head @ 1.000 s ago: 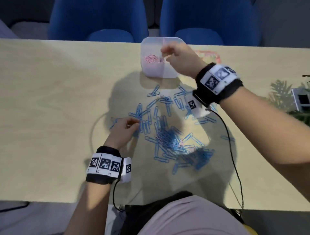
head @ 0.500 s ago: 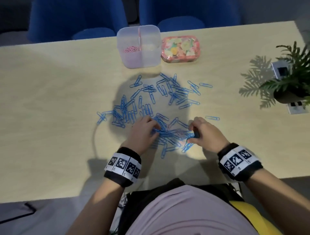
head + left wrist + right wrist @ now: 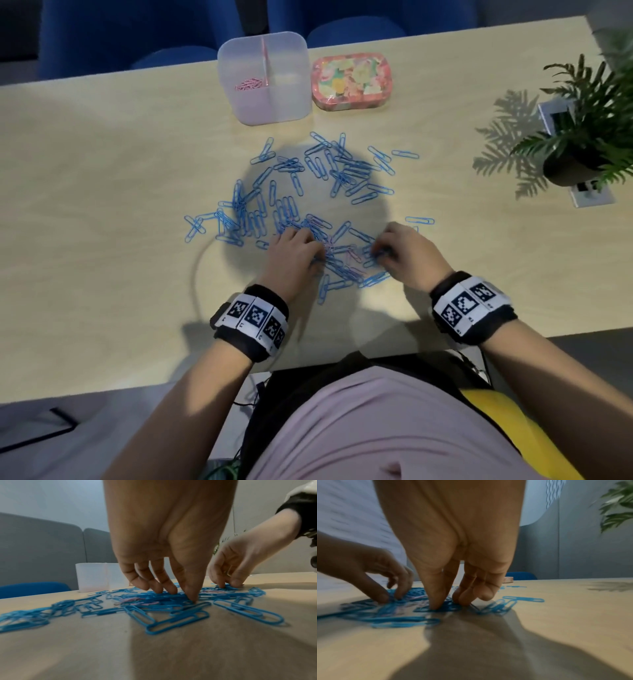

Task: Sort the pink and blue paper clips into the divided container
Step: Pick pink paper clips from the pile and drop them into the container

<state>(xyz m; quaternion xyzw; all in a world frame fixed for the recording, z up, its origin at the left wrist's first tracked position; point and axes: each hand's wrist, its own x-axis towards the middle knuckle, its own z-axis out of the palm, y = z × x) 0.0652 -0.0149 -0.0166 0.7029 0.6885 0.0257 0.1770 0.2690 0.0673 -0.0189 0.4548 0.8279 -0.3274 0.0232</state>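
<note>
Thin blue wire paper clips lie scattered on the matte wooden table. Left hand and right hand press spread, bent fingertips into the heap; whether either pinches a clip cannot be told. Hand positions are unchanged from half a second ago.

Pale beige wood-grain table top w/ bright blue wire paper clips spread over it; a few pale pink wire paper clips mixed in the pile btwn the hands, more pink ones in the left compartment of the frosted translucent white plastic divided container, which has a pink divider. Beside it a pink floral-print rectangular tin, yellow and green blotches. Black wrist bands carry white tags w/ black square-code patterns. Deep blue chairs behind; green leafy plant in dark pot; person's pale pink shirt.
</note>
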